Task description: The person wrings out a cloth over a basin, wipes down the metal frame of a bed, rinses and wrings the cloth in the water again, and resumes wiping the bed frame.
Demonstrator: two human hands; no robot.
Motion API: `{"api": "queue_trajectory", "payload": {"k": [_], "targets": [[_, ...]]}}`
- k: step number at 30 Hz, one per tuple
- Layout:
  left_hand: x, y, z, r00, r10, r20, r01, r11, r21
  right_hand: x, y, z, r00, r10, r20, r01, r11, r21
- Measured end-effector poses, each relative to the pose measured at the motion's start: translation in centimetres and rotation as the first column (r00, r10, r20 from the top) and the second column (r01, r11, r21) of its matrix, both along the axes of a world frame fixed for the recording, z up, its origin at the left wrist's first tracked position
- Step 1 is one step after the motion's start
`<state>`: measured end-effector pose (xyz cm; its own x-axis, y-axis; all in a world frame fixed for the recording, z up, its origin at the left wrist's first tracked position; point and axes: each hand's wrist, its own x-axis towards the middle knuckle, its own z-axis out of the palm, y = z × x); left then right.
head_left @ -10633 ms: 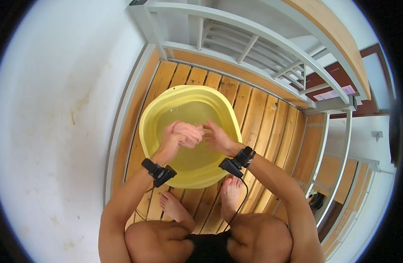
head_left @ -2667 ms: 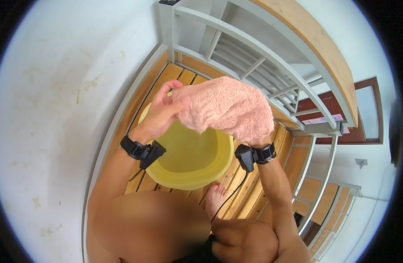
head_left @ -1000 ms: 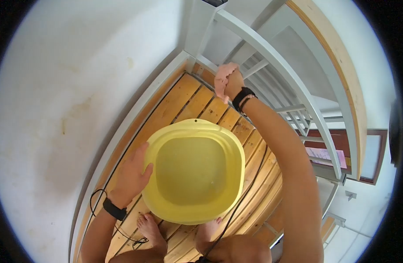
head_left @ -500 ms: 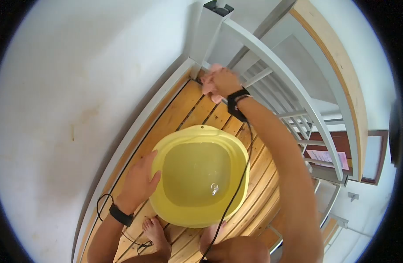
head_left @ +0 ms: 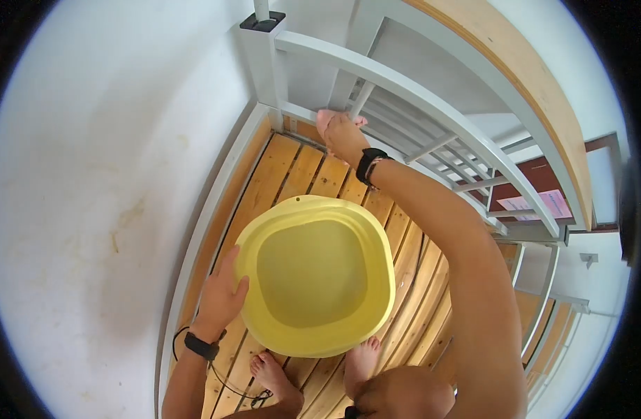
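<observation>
Right hand (head_left: pixel 346 140), closed on a crumpled pink fabric cloth (head_left: pixel 324 120), at the base of a grey tubular-metal bed railing (head_left: pixel 397 79). Left hand (head_left: pixel 222 300), thumb parted from the fingers, at the left rim of a yellow, rounded-square plastic basin (head_left: pixel 380 272). The basin holds water (head_left: pixel 312 274) and stands on slatted wooden boards (head_left: pixel 268 167), between the railing and two bare feet (head_left: pixel 270 370).

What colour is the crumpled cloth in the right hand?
Pink: the crumpled cloth shows best in the head view, partly covered by the right hand.
</observation>
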<state>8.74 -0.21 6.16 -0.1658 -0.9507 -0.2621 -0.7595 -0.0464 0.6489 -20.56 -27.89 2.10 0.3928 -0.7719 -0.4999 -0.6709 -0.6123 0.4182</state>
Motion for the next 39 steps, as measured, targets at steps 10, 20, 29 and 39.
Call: {"api": "queue_trajectory", "payload": {"k": [10, 20, 29, 39], "targets": [[0.8, 0.3, -0.8, 0.999, -0.034, -0.016, 0.032, 0.992, -0.126, -9.6, 8.4, -3.6, 0.186, -0.098, 0.978, 0.272, 0.961, 0.045], [0.4, -0.6, -0.4, 0.999, -0.038, 0.003, 0.038, 0.999, -0.005, -12.4, 11.3, -3.4, -0.962, -0.274, -0.016, -0.175, 0.567, 0.805], [0.5, -0.7, -0.6, 1.0, -0.025, -0.013, 0.024, 0.999, -0.039, -7.9, 3.6, -6.3, -0.426, -0.168, 0.889, 0.379, 0.859, 0.344], [0.8, -0.8, -0.3, 1.0, -0.013, -0.017, 0.014, 0.999, 0.032, -10.8, -1.4, -6.9, -0.429, -0.738, 0.521, -0.173, 0.633, 0.754]]}}
